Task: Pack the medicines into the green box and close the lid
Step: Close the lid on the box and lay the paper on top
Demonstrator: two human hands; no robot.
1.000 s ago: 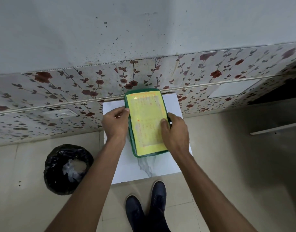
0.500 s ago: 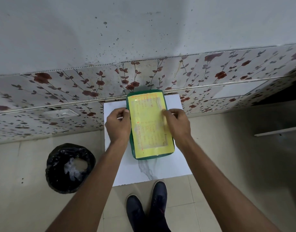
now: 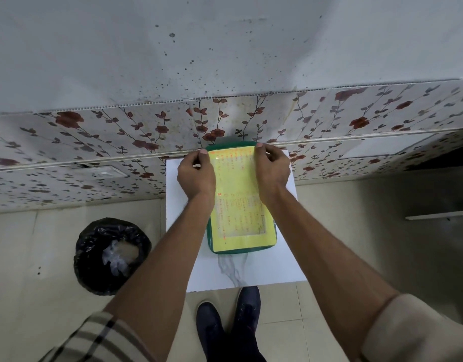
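The green box (image 3: 241, 250) lies flat on a small white marble-patterned table (image 3: 275, 265), its lid closed and covered by a yellow label with red writing (image 3: 241, 218). My left hand (image 3: 196, 176) grips the box's far left corner with curled fingers. My right hand (image 3: 271, 169) grips the far right corner the same way. No medicines are visible outside the box.
The table stands against a wall with floral tiles (image 3: 120, 131). A bin lined with a black bag (image 3: 111, 256) sits on the floor to the left. My dark shoes (image 3: 230, 325) are just below the table's near edge. A pale rail (image 3: 439, 214) is at the right.
Both hands have slid from the middle sides of the box up to its far corners. The box has stayed flat on the table.
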